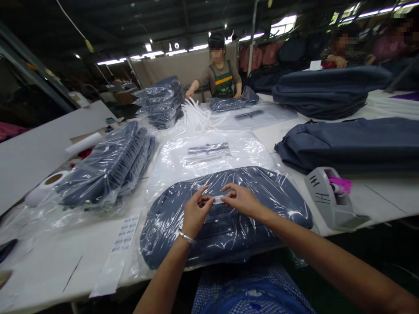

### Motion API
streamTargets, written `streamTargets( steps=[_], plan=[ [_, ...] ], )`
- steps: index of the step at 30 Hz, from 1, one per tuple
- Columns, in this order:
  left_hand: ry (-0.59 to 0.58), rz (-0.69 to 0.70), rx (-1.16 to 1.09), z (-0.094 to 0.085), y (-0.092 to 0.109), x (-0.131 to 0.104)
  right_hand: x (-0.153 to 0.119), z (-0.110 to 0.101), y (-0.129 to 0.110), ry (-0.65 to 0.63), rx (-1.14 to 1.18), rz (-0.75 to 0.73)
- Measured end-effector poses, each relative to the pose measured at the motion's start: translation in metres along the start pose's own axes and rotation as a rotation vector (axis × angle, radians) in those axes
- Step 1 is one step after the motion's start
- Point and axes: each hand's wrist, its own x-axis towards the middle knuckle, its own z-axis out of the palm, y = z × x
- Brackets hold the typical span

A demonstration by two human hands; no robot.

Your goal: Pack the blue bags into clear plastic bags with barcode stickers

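Observation:
A small white label sticker (218,199) with dark print is stretched between my two hands. My left hand (195,213) pinches its left end, and my right hand (244,200) pinches the right end. Directly beneath them lies a dark blue fabric bag (275,203) in a shiny clear plastic sleeve, flat at the table's front edge. Whether the label touches the plastic cannot be made out. Left of the bag is a long backing sheet (126,233) bearing several similar labels.
Clear plastic sleeves (209,152) lie behind the bag. Wrapped bags (108,170) are piled at left, unwrapped dark bags (353,144) at right. A grey tape dispenser (327,200) stands right of my arm. Across the table, a co-worker (224,78) handles another wrapped bag (234,102).

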Motion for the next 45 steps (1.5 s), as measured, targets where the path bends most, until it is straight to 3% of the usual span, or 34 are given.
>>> streamTargets(
  steps=[4,9,14,26,45],
  plan=[
    [0.023,0.042,0.162,0.005,-0.013,0.012,0.017,-0.002,0.006,-0.017,-0.230,-0.069],
    [0.014,0.062,0.348,0.004,-0.011,0.014,0.025,0.001,0.007,-0.004,-0.431,-0.040],
    [-0.002,0.056,0.424,0.002,-0.010,0.014,0.025,0.004,0.008,-0.063,-0.450,0.009],
    [0.000,0.031,0.653,0.003,-0.010,0.012,0.020,0.013,0.007,-0.030,-0.589,0.016],
    [-0.058,0.060,0.854,0.011,-0.024,0.013,0.018,0.022,0.003,-0.116,-0.888,0.025]
  ],
)
